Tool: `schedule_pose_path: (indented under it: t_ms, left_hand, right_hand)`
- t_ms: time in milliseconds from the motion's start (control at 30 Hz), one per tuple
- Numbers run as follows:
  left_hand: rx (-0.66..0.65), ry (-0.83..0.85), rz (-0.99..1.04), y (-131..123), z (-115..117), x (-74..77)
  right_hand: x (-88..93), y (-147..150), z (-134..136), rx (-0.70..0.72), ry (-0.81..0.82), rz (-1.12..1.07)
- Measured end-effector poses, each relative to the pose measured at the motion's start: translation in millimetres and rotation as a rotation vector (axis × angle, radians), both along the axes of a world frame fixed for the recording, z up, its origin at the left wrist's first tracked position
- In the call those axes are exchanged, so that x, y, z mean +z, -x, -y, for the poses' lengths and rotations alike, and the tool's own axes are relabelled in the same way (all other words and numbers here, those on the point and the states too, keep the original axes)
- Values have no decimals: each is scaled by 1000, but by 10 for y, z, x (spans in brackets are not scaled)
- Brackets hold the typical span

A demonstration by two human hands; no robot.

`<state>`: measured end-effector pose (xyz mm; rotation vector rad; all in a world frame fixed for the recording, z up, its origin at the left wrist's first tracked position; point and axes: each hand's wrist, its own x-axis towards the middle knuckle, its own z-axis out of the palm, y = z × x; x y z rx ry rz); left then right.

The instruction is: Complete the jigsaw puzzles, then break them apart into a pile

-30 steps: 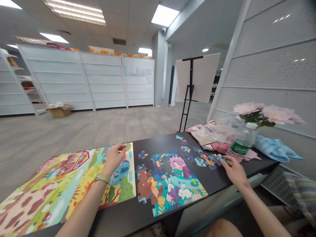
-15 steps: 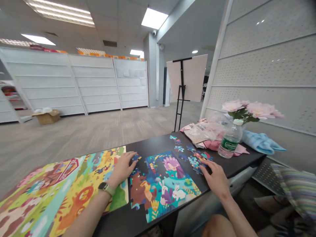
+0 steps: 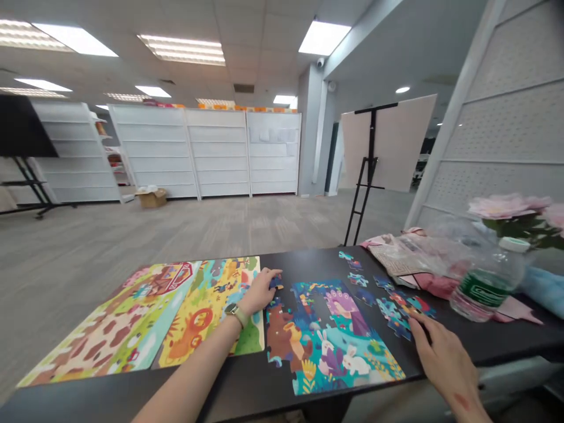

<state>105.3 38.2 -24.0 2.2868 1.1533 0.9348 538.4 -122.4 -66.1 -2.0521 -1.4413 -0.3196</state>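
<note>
A partly assembled jigsaw puzzle [image 3: 335,338] with a bear, rabbits and a purple creature lies on the dark table between my hands, with gaps in its upper part. My left hand [image 3: 261,291] rests at its upper left, fingers stretched out beside a small dark-blue and orange puzzle piece [image 3: 276,283]; whether they touch it is unclear. Over on the right, my right hand [image 3: 445,349] lies with fingers extended and thumb apart. Its fingertips are at the edge of a cluster of loose puzzle pieces [image 3: 392,314]. Neither hand is visibly gripping anything.
Two finished puzzles, one with a cow [image 3: 110,329] and one with a lion [image 3: 200,326], lie at left. A water bottle [image 3: 484,288], plastic-wrapped pink cloth [image 3: 423,258] and pink flowers [image 3: 506,207] stand at right. Beyond the table is an easel [image 3: 368,170].
My view has turned left, so everything sits farther right in the picture. Both hands keep nearly the same places by the puzzle, and the pieces look unmoved.
</note>
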Motion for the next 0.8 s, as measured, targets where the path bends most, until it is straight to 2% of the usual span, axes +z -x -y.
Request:
schedule_pose_path:
  t_ms: [167, 433, 800]
  left_hand:
    - [-41, 22, 191, 67, 77, 60]
    - [-89, 196, 456, 81, 65, 70]
    - [-134, 250, 515, -80, 209, 80]
  right_hand:
    - [-37, -60, -17, 32, 12, 0]
    - [-57, -97, -28, 49, 26, 35]
    - [-43, -90, -20, 58, 40, 57]
